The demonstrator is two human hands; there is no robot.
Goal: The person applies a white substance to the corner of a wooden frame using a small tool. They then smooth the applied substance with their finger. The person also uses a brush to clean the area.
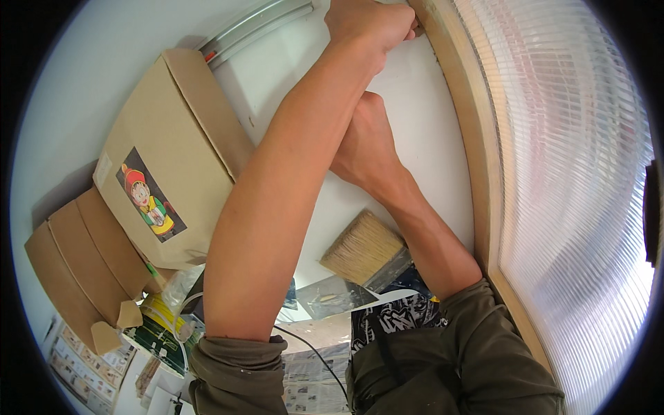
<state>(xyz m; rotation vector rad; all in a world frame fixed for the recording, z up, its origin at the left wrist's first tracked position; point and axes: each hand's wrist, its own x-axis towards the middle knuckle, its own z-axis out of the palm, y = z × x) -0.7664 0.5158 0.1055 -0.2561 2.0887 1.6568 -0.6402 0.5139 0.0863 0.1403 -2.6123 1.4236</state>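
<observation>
My left hand (373,26) is raised at the far end of the white surface (425,131), its fingers curled closed against the wooden frame (453,83). Whatever those fingers hold, if anything, is out of sight. Behind my left forearm, which crosses over it, is my right hand (366,142), held low over the white surface. Its fingers are hidden by that forearm. A wide brush (363,249) with pale bristles lies below my right wrist, close to my body.
Cardboard boxes stand at left: a large one (166,138) with a cartoon picture and a smaller one (83,256). A metal rail (256,31) lies at the far edge. Ribbed translucent sheeting (567,173) fills the right side. A dark cable (318,356) crosses newspaper (311,380) below.
</observation>
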